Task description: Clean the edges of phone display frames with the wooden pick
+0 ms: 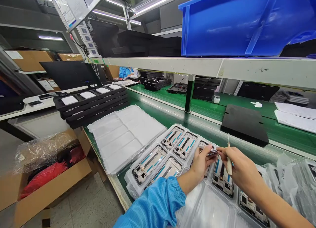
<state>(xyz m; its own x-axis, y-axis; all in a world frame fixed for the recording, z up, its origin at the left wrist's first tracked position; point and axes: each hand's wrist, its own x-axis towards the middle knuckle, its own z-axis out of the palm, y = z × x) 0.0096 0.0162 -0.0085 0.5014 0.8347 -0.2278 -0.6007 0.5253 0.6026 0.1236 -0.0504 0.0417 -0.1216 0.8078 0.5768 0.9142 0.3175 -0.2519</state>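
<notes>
My left hand [201, 162], in a blue sleeve, pinches a small flat strip [209, 152] over a clear plastic tray [138, 188] of phone screen frames [149, 163]. My right hand [238, 165] is closed round a thin pale stick-like tool [229, 155] that points upward, and its fingertips meet the same strip. Both hands hover above the frames in the tray's right half.
A stack of empty clear trays [125, 132] lies to the left on the green conveyor [209, 129]. Black foam trays [91, 104] with white pads stand behind. A cardboard box [46, 185] sits on the floor at left. A blue bin [247, 22] rests on the shelf above.
</notes>
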